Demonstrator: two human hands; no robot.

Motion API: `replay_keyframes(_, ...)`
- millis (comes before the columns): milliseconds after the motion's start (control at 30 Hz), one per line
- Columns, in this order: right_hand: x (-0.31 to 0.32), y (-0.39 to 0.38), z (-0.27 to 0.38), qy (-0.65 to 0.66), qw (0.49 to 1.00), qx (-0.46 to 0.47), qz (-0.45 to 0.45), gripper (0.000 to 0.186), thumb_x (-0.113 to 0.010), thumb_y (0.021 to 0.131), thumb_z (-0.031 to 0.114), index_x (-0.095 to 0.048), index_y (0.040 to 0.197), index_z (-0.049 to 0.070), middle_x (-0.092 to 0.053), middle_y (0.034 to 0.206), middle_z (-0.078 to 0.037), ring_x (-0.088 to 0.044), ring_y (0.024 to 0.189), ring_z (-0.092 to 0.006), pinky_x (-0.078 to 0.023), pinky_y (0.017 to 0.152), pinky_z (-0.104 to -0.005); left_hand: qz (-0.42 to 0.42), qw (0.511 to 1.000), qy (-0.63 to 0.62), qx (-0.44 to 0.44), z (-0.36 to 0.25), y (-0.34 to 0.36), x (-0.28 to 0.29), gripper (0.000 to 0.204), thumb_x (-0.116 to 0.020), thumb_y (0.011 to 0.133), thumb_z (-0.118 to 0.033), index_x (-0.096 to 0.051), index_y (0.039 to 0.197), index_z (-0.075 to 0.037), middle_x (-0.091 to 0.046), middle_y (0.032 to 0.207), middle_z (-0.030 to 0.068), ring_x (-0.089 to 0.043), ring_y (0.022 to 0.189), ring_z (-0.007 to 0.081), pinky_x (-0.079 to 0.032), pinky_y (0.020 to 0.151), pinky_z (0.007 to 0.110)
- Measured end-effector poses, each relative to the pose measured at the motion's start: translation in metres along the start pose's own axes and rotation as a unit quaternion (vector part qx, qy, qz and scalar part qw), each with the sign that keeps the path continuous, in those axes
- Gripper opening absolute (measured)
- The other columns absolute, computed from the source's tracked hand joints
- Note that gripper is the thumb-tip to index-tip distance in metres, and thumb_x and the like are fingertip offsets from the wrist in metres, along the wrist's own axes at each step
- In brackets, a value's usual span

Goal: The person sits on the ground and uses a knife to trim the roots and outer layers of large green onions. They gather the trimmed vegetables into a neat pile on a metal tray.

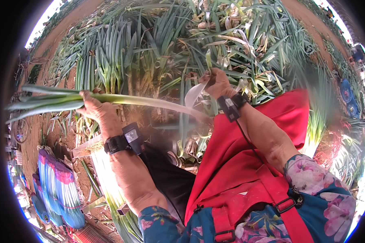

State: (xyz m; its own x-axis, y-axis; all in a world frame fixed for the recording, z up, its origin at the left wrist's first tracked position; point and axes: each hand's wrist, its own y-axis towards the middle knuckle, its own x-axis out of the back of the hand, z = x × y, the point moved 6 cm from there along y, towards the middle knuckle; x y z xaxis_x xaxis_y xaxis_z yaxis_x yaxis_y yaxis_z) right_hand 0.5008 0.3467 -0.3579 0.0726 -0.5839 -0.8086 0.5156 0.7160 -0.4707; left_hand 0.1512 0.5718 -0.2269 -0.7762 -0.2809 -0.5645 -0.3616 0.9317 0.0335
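A long green onion (150, 101) lies crosswise in front of me, its green leaves to the left and its white shank reaching right toward my lap. My left hand (97, 110) is closed around it where the leaves begin to part. In my right hand (220, 84), the fingers pinch a pale strip of outer leaf (194, 94), which curls down beside the white end of the shank. The root end is blurred near the red apron (247, 158) over my lap, so I cannot make it out clearly.
A broad heap of green onions and loose leaves (259, 52) spreads beyond my hands. Pale onion stalks (107, 174) lie by my left forearm. Blue net bags with red-purple tops (61, 182) stand at the lower left. Another bundle (315, 127) is at my right.
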Motion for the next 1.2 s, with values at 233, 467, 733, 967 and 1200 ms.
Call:
replay_keyframes(233,0.071,0.026,0.071,-0.020,0.991,-0.010,-0.134,0.021,-0.056,0.092,0.020,-0.044,0.076,0.013,-0.043,0.063,0.000,-0.040,0.052,-0.0137,-0.032,0.053,-0.0294,0.017,0.992,0.046,-0.115,-0.016,0.025,0.030,0.078,-0.079,0.080,-0.027,-0.028,0.137,-0.011,-0.057,0.104,0.0139,-0.062,0.091,0.0264,-0.058,0.080,0.049)
replay_keyframes(467,0.123,0.035,0.190,-0.010,0.981,0.094,-0.170,0.015,-0.050,0.093,0.019,-0.050,0.079,0.014,-0.044,0.065,0.000,-0.043,0.054,-0.0137,-0.041,0.056,-0.0334,-0.072,0.991,0.007,-0.109,-0.005,0.012,0.039,0.063,-0.071,0.085,-0.022,-0.030,0.128,0.000,-0.062,0.095,0.0169,-0.064,0.074,0.0263,-0.060,0.067,0.040)
replay_keyframes(733,0.168,0.020,0.364,-0.537,0.756,0.311,-0.207,0.022,-0.061,0.094,0.026,-0.072,0.098,0.007,-0.071,0.089,-0.013,-0.069,0.083,-0.0264,-0.055,0.071,-0.0466,-0.097,0.980,0.010,-0.173,-0.029,0.080,0.086,0.064,-0.076,0.087,-0.024,-0.035,0.129,0.001,-0.059,0.085,0.0123,-0.063,0.078,0.0220,-0.062,0.071,0.035)
replay_keyframes(967,0.030,0.044,0.146,-0.837,0.453,0.285,0.109,0.065,-0.065,0.097,0.041,-0.054,0.146,0.000,-0.057,0.148,-0.019,-0.056,0.134,-0.0266,-0.040,0.118,-0.0356,-0.061,0.995,0.003,-0.083,-0.021,0.047,0.046,0.058,-0.072,0.086,-0.022,-0.041,0.129,0.001,-0.059,0.095,0.0153,-0.061,0.078,0.0258,-0.055,0.077,0.040)
replay_keyframes(1200,-0.078,-0.084,0.002,-0.652,0.531,0.059,0.539,0.042,-0.054,0.106,0.034,-0.069,0.128,0.000,-0.072,0.112,-0.011,-0.067,0.100,-0.0193,-0.053,0.092,-0.0305,0.010,0.998,0.056,0.036,-0.016,0.064,0.078,0.039,-0.055,0.099,-0.039,-0.056,0.111,-0.002,-0.062,0.099,0.0111,-0.061,0.091,0.0225,-0.049,0.088,0.041)
